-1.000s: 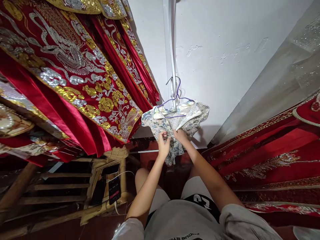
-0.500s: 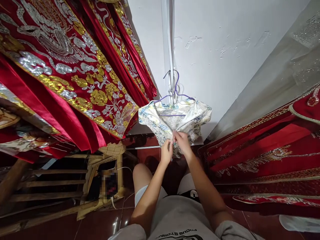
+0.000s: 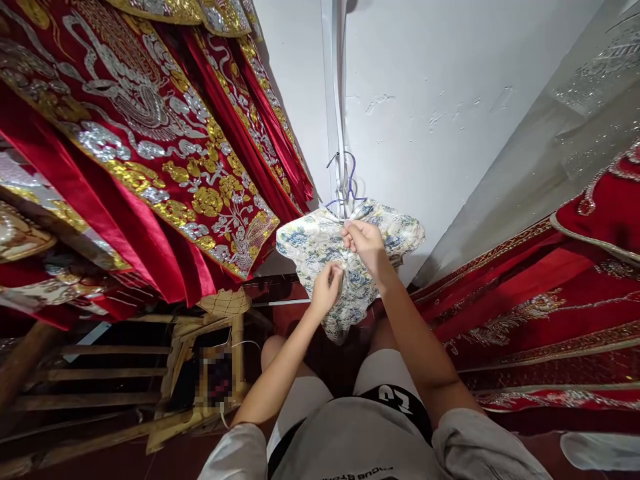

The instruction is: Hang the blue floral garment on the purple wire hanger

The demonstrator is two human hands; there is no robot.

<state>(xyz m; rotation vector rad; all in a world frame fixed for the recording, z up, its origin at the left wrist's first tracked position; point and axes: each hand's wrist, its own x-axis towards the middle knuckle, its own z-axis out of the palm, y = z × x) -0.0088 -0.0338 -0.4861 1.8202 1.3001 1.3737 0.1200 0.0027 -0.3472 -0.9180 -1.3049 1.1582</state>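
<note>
A short-sleeved floral shirt [image 3: 315, 243], white with blue and yellow flowers, hangs on a purple hanger [image 3: 353, 175] hooked at the wall. My right hand [image 3: 369, 245] is closed in a pinch at the top of the shirt's front, just below the collar. Lower down, my left hand [image 3: 326, 290] pinches the front edge near the middle of the chest. The fingers cover the small spots they grip, so any button there is hidden. The shirt's two front sides now lie together, and its hem narrows above my knees.
Red garments with gold and silver sequins [image 3: 215, 193] hang close on the left. More red embroidered cloth [image 3: 540, 300] hangs at the right, below a sheer beaded fabric [image 3: 590, 113]. A bamboo chair [image 3: 165, 373] stands at lower left. Behind the shirt is a white wall [image 3: 400, 67].
My right hand has moved up from the lower front to the collar, closing the neck opening. My left hand has shifted slightly up and left. The shirt's lower part shows more.
</note>
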